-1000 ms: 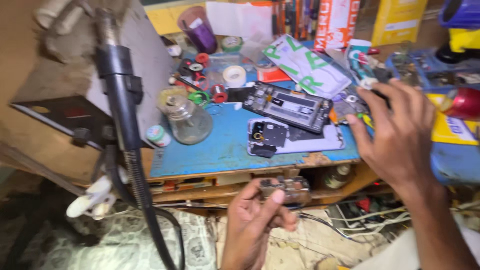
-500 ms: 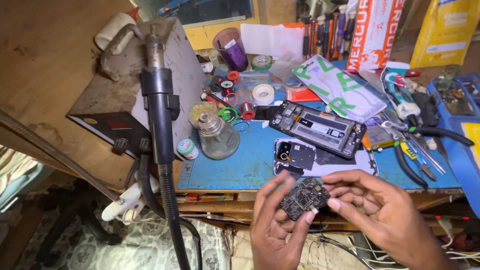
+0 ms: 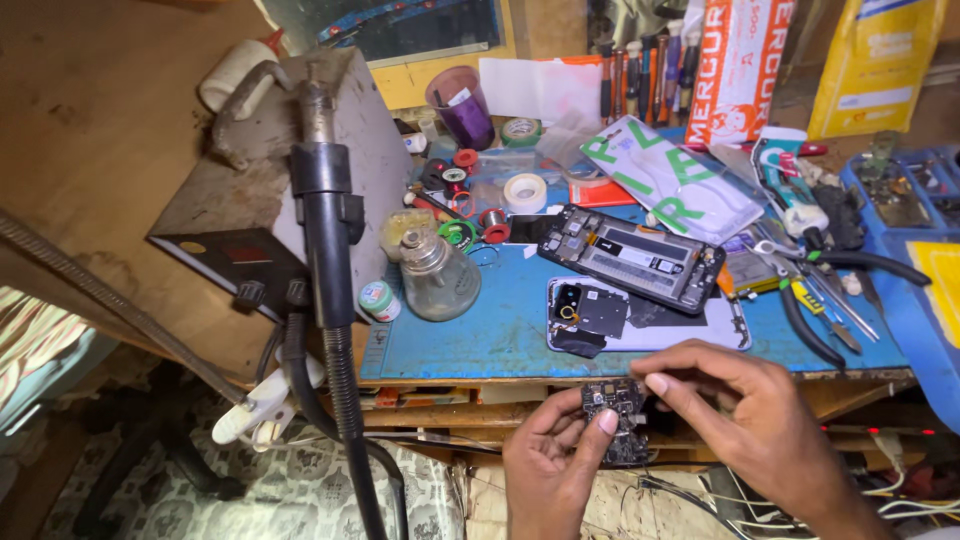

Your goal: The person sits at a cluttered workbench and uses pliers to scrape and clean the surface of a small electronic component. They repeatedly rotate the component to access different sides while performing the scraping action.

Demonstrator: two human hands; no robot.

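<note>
1. Since half a second ago: hands and board held in much the same place below the table edge; right hand [image 3: 745,415] shifted a little, fingertips now on the board's upper right corner.
2. Small dark circuit board [image 3: 617,420] off the table, in the air just in front of the front edge, roughly upright and facing the camera.
3. Left hand [image 3: 555,465]: grip closed on the circuit board from below and left, thumb across its face.
4. Right hand: grip narrow, thumb and forefinger pinching the board's top right edge, other fingers curled loosely.
5. Directly behind the hands, on the blue mat [image 3: 480,330]: opened phone back shell [image 3: 590,315] with camera cut-out, lying flat on a pale sheet.
6. Behind that: black phone frame [image 3: 632,258], angled, insides up.
7. Right of it: pliers and tweezers [image 3: 815,300] in a loose heap, near a blue tray [image 3: 925,290] at the table's right end.
8. Left on the mat: glass bottle [image 3: 435,275] upright, a small round tin [image 3: 380,300] just beside it.
9. Further back: tape rolls [image 3: 525,192], purple cup [image 3: 462,108], clutter of small parts.
10. Hot-air handle [image 3: 328,240] with black hose hanging at the left, beside a grey station box [image 3: 290,170], well apart from the hands.
11. Nothing between hands and the table edge.
</note>
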